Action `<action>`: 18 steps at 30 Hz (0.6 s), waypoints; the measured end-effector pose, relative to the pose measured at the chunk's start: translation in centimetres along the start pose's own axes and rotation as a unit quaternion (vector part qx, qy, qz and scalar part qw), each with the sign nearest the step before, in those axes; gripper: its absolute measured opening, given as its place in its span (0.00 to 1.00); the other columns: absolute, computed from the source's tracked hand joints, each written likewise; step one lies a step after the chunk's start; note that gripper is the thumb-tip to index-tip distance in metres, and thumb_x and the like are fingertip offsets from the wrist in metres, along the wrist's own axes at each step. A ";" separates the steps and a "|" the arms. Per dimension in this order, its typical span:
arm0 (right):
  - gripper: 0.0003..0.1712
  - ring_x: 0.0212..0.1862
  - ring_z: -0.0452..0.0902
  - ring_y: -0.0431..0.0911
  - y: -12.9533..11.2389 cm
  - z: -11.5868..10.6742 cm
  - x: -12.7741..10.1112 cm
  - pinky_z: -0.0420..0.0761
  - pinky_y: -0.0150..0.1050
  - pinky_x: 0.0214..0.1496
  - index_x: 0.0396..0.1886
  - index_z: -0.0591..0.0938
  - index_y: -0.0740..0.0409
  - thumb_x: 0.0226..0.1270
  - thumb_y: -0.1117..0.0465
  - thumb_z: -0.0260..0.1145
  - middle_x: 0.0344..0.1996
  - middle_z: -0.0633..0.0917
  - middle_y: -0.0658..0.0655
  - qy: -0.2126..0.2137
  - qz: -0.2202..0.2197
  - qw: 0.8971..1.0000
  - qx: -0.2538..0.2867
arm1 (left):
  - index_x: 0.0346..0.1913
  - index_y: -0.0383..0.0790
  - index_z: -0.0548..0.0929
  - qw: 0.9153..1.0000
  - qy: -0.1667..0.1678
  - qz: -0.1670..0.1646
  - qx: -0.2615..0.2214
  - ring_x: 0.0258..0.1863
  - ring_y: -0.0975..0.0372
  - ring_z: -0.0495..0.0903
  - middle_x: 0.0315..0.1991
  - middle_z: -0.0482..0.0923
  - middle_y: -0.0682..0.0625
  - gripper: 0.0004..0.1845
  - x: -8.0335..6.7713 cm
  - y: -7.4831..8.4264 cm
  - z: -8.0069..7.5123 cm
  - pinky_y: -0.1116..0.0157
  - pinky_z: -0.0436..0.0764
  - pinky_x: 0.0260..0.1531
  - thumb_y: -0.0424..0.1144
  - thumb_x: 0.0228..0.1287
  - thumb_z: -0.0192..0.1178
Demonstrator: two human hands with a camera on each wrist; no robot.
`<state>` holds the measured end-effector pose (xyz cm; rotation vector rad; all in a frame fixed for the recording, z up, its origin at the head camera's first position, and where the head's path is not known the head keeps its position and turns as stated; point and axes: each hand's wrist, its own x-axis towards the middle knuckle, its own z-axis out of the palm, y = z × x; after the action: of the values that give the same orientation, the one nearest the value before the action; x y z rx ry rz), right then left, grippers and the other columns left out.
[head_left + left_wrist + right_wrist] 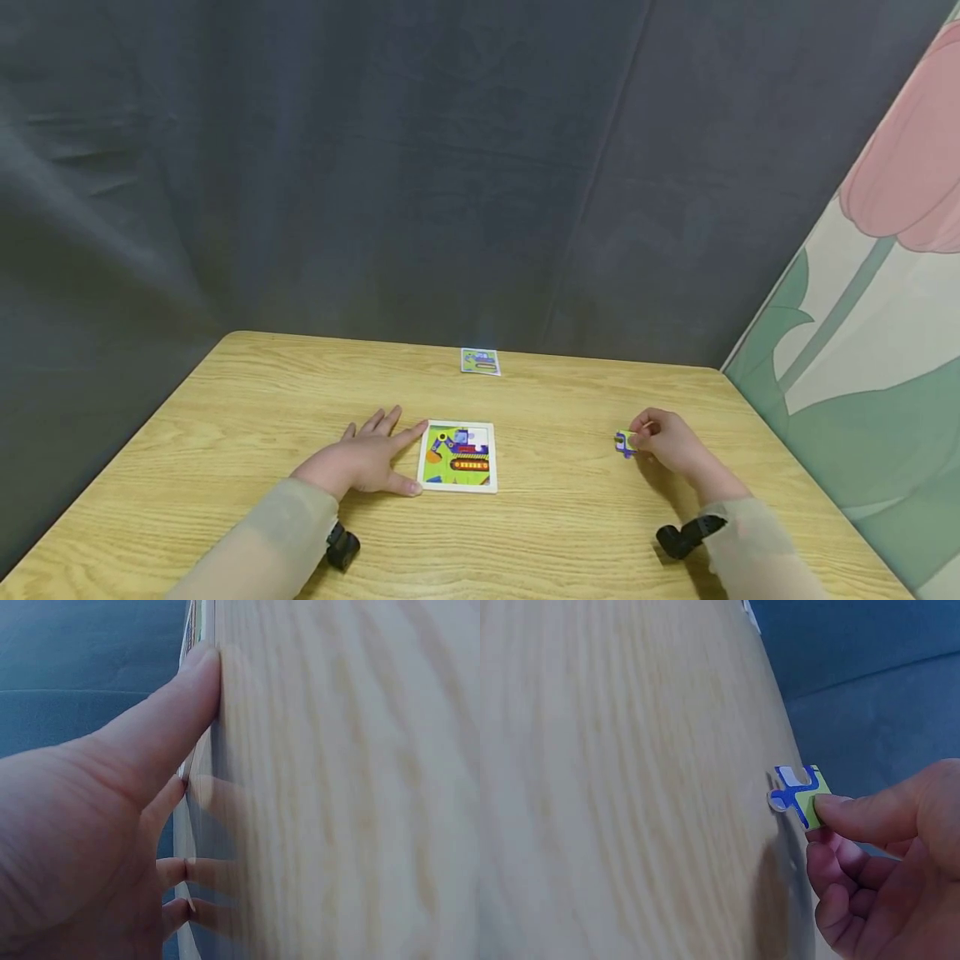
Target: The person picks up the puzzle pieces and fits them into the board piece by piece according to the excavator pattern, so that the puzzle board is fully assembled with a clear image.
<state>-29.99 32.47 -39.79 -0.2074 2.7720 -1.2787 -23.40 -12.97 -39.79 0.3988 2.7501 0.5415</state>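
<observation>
Between thumb and fingers my right hand (pixel 667 437) pinches a jigsaw piece (pixel 799 796), green with blue and white parts, over the right side of the table. To its left lies a white-framed jigsaw puzzle (pixel 458 456) with a digger picture; a pale gap shows at its upper right. My left hand (pixel 367 460) is spread flat beside that frame, its thumb and index fingertip at the frame's left edge. In the left wrist view the thumb (pixel 169 712) reaches along the tabletop.
A small picture card (pixel 480 362) with a similar digger lies near the back edge of the wooden table (pixel 555 533). Behind the table hangs a dark curtain (pixel 420 183). At the right stands a panel with a tulip print (pixel 885 333).
</observation>
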 end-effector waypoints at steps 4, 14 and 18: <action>0.05 0.27 0.71 0.47 -0.9 0.5 0.3 0.74 0.35 0.26 0.37 0.76 0.71 0.65 0.74 0.64 0.24 0.74 0.54 0.001 -0.003 1.000 0.009 | 0.79 0.57 0.56 1.000 0.001 -0.001 0.001 0.76 0.40 0.38 0.78 0.40 0.37 0.51 0.0 0.0 0.0 0.34 0.41 0.67 0.62 0.55 0.68; 0.06 0.26 0.70 0.48 -3.0 2.2 1.0 0.73 0.38 0.26 0.40 0.74 0.73 0.67 0.73 0.62 0.24 0.72 0.54 -0.022 -0.004 0.999 0.042 | 0.78 0.57 0.56 1.000 0.002 -0.004 -0.001 0.75 0.40 0.38 0.78 0.40 0.37 0.51 0.1 -0.1 0.1 0.34 0.40 0.67 0.62 0.54 0.68; 0.05 0.26 0.70 0.48 -3.7 2.8 1.4 0.72 0.38 0.25 0.40 0.74 0.72 0.67 0.73 0.61 0.23 0.72 0.54 -0.028 -0.015 0.998 0.052 | 0.78 0.56 0.57 1.000 0.003 -0.004 -0.004 0.75 0.40 0.39 0.78 0.40 0.37 0.51 0.0 0.0 0.1 0.34 0.41 0.67 0.62 0.54 0.69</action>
<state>-30.65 27.81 -38.81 -0.2731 2.6563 -1.3981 -23.39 -12.98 -39.88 0.3850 2.7537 0.5528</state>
